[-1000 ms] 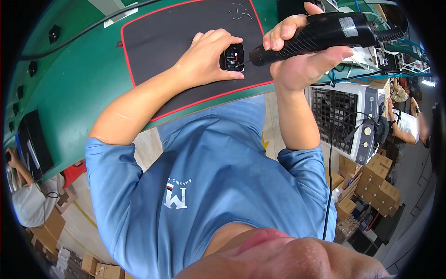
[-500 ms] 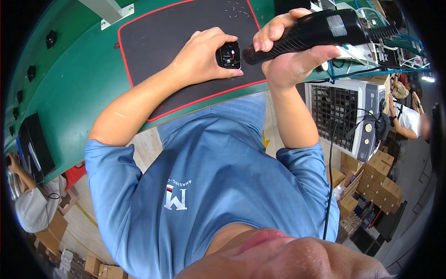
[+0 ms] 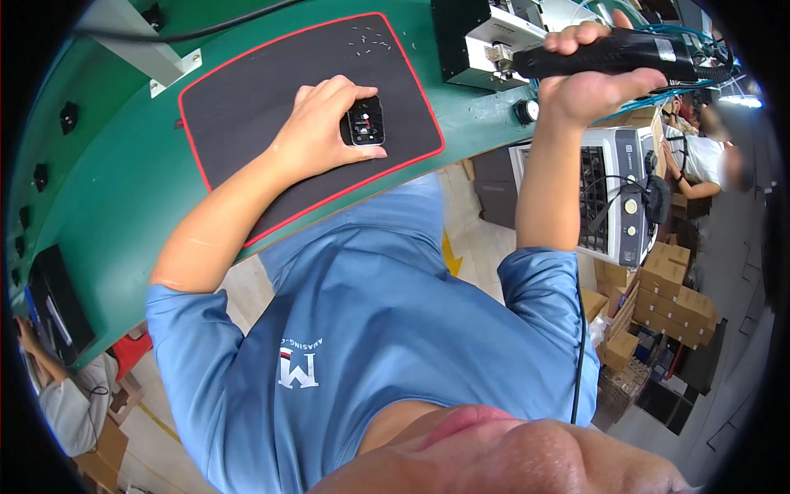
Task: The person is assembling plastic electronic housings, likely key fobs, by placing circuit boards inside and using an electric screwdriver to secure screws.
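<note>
Brown cardboard boxes [image 3: 671, 300] are stacked on the floor well below the right hand [image 3: 588, 78], beside a grey machine [image 3: 613, 198] with a grille front; more boxes [image 3: 103, 449] lie far below the left hand [image 3: 317, 132]. A small white bracket [image 3: 173, 70] sits on the green table [image 3: 107, 189] up and to the left of the left hand. The left hand rests on a black mat with a red border [image 3: 247, 99], thumb and fingers narrowly closed round a small black device [image 3: 364, 122] that lies flat at its fingertips, its long axis running away from the person. The right hand is wrapped tight round a black electric screwdriver [image 3: 613, 56], held level well right of the device, its long axis left to right and its tip pointing left toward a black box [image 3: 461, 37] on the table. Tiny screws [image 3: 370, 37] are scattered on the mat just above the left hand.
</note>
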### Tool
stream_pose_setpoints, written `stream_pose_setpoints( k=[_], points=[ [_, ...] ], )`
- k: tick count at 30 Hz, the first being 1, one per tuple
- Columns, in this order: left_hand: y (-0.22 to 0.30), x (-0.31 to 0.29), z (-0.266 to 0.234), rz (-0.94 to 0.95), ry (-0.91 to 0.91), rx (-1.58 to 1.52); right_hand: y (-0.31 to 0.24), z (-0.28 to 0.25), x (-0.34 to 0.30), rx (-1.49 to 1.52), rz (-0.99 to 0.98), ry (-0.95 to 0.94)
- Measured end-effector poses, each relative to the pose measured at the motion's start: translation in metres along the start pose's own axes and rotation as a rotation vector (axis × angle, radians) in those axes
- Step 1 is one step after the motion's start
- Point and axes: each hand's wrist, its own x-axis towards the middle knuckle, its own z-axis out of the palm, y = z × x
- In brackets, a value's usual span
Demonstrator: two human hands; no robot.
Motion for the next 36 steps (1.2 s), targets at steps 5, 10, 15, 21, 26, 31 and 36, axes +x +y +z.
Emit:
stream_pose_setpoints(
  k=[5, 10, 15, 21, 26, 31, 36],
  points=[
    [-0.002, -0.001, -0.003, -0.026, -0.011, -0.007, 0.011, -0.031, 0.029, -0.288, -0.053, 0.09],
    [-0.002, 0.001, -0.002, -0.037, -0.019, -0.011, 0.041, -0.044, 0.02, 0.287, 0.049, 0.114],
    [0.001, 0.0, -0.002, -0.039, -0.019, 0.001, 0.023, -0.009, 0.016, -0.26, -0.037, 0.21],
    [-0.001, 0.0, -0.002, -0.023, -0.018, -0.009, 0.053, -0.074, 0.031, 0.401, 0.233, -0.063],
    [0.0, -0.003, -0.004, -0.031, 0.009, -0.009, 0.028, -0.044, 0.01, -0.293, 0.158, -0.13],
    [-0.001, 0.001, -0.001, 0.013, -0.002, -0.032, 0.017, 0.023, -0.053, 0.227, 0.197, -0.213],
    [-0.005, -0.004, 0.0, 0.042, 0.023, -0.037, 0.039, 0.105, -0.087, 0.177, 0.168, -0.126]
  ],
)
